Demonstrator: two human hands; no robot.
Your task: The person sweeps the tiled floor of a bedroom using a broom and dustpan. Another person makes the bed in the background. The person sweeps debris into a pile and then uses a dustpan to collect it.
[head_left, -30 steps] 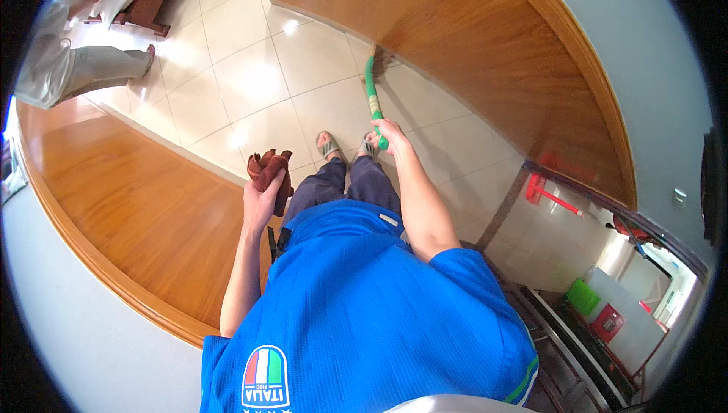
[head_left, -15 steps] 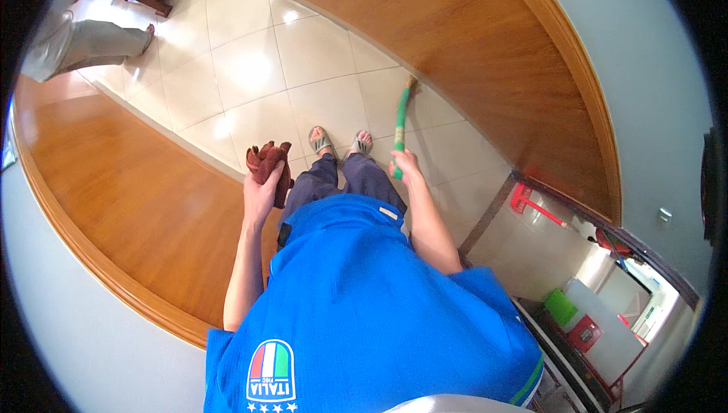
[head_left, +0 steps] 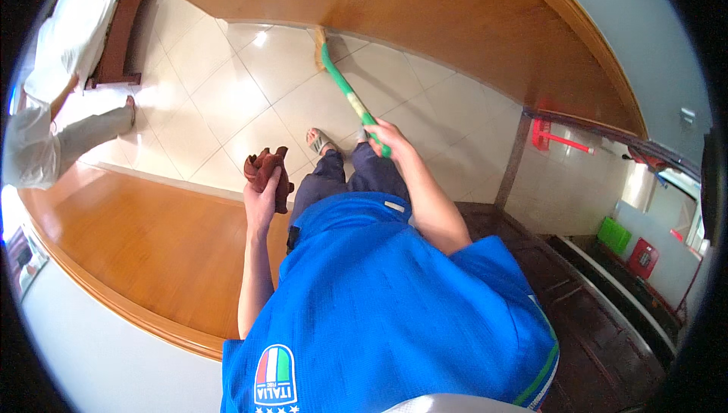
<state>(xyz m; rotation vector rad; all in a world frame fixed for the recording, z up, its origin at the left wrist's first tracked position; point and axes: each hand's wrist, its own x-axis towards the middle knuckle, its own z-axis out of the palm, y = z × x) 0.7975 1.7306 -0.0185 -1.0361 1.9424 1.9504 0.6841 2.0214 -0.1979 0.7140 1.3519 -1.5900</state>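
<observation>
Brown cloth partly hides left fingers clutching it; right fingers clasp a brush.

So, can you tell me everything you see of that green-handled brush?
The green-handled brush has a slightly bent, plastic-looking handle, a pale band and tan bristles. The right grip wraps its near end. It slants forward and left, bristles seemingly touching the pale tiled floor at the foot of the brown wooden panel.
</observation>
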